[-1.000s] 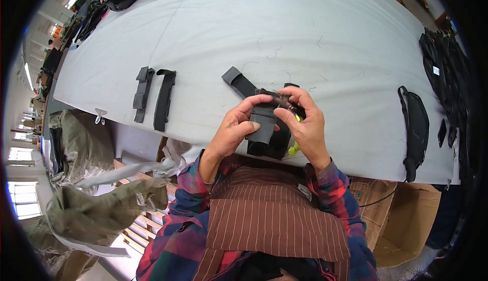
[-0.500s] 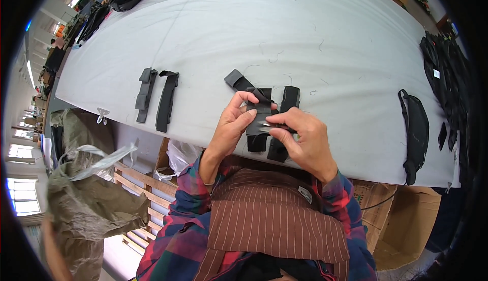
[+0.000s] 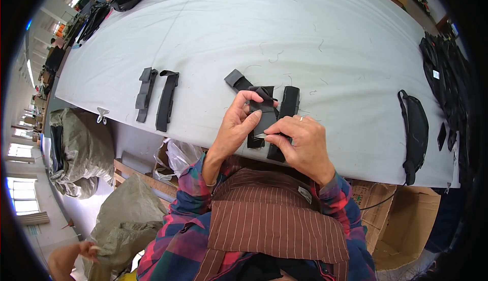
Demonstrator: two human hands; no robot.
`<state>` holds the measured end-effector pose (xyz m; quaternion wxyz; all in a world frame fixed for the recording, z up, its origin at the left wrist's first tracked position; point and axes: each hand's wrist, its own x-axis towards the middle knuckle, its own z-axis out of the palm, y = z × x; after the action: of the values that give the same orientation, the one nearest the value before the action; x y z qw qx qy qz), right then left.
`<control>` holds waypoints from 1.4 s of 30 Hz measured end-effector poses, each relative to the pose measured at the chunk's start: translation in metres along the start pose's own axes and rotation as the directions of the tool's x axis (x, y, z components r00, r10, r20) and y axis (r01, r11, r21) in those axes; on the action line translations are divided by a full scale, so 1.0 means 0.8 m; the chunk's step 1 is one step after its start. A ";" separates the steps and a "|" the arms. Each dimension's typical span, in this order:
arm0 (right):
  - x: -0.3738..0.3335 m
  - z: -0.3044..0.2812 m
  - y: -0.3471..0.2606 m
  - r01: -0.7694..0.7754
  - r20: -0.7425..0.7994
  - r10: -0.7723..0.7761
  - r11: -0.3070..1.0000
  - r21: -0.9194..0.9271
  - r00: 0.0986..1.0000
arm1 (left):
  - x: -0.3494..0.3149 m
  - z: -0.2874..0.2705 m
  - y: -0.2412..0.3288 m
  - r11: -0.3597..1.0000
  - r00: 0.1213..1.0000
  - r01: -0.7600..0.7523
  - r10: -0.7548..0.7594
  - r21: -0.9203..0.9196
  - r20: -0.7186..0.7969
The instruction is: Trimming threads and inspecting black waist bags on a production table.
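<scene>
Near the table's front edge, my left hand [image 3: 236,127] is closed on a black fabric strap [image 3: 263,121], its thumb pressing the top face. My right hand [image 3: 302,141] pinches a small pointed metal tool [image 3: 261,135]. Only its silver tip shows, at the strap's lower part; the rest is hidden in the fingers. Under and beside the held piece lie more black straps: one slants out at the upper left [image 3: 237,79], another [image 3: 290,100] runs upright beside my right fingers.
Two black straps [image 3: 166,100] lie apart on the white-covered table [image 3: 213,37]. A black pouch [image 3: 417,131] and dark bags [image 3: 447,67] are at the right. Below stands an open cardboard box [image 3: 406,225]. At lower left, another person's hand [image 3: 84,250] grips a grey-green sack [image 3: 129,210].
My right hand has shifted slightly toward me, taking the metal tip lower on the strap. My left hand stays nearly in place. The other person's sack has moved down and right.
</scene>
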<state>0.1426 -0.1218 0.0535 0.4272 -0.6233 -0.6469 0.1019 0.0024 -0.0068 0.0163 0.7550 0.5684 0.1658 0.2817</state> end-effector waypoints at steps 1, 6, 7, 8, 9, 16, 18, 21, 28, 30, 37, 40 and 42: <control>0.001 -0.001 0.001 0.007 0.003 -0.007 1.000 -0.001 1.000 | 0.000 0.001 0.001 1.000 1.000 -0.002 0.002 -0.006 -0.013; 0.020 -0.003 0.006 -0.169 -0.150 0.220 0.940 0.295 0.964 | -0.006 0.004 0.011 0.997 0.998 0.069 -0.069 0.042 -0.001; 0.025 -0.001 0.012 -0.126 -0.196 0.177 0.961 0.245 0.965 | -0.007 0.006 0.013 0.994 0.995 0.094 -0.095 0.053 0.019; 0.029 -0.001 0.016 -0.085 -0.239 0.131 0.978 0.192 0.962 | -0.007 0.012 0.016 0.994 0.995 0.091 -0.092 0.054 0.028; 0.031 -0.002 0.014 -0.115 -0.193 0.149 0.977 0.181 0.970 | -0.008 0.018 0.023 0.992 0.996 0.083 -0.087 0.090 0.036; 0.046 -0.022 0.025 -0.019 -0.355 0.106 0.970 0.242 0.929 | 0.005 0.038 0.046 0.950 0.995 -0.091 0.076 0.299 0.060; 0.044 -0.029 0.027 -0.211 -0.269 0.403 0.816 0.538 0.875 | 0.009 0.035 0.043 0.917 0.994 -0.107 0.089 0.383 0.063; 0.045 -0.018 0.029 -0.171 -0.309 0.417 0.789 0.591 0.855 | 0.014 0.030 0.032 0.858 0.990 -0.125 0.143 0.498 0.001; 0.021 0.004 0.018 0.097 -0.382 -0.012 0.974 0.205 0.924 | 0.018 0.022 0.012 0.937 0.976 -0.005 0.082 0.349 -0.204; 0.017 0.015 0.020 0.094 -0.348 -0.026 0.979 0.178 0.937 | 0.021 0.023 0.009 0.993 0.968 -0.064 0.086 0.102 -0.235; 0.018 0.017 0.023 0.006 -0.328 0.050 0.986 0.168 0.943 | 0.015 0.026 0.020 0.993 0.959 0.102 -0.080 0.065 -0.271; 0.018 0.008 0.026 0.007 -0.234 0.024 0.991 0.132 0.972 | 0.016 0.024 0.017 0.998 0.949 0.038 -0.019 0.053 -0.315; 0.023 -0.001 0.031 -0.024 -0.321 0.076 0.986 0.163 0.944 | 0.015 0.014 0.012 0.995 0.948 0.062 -0.033 0.083 -0.316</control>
<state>0.1636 -0.1010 0.0452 0.5732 -0.6123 -0.5413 0.0591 0.0158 -0.0065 0.0299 0.6988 0.5463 0.3101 0.3422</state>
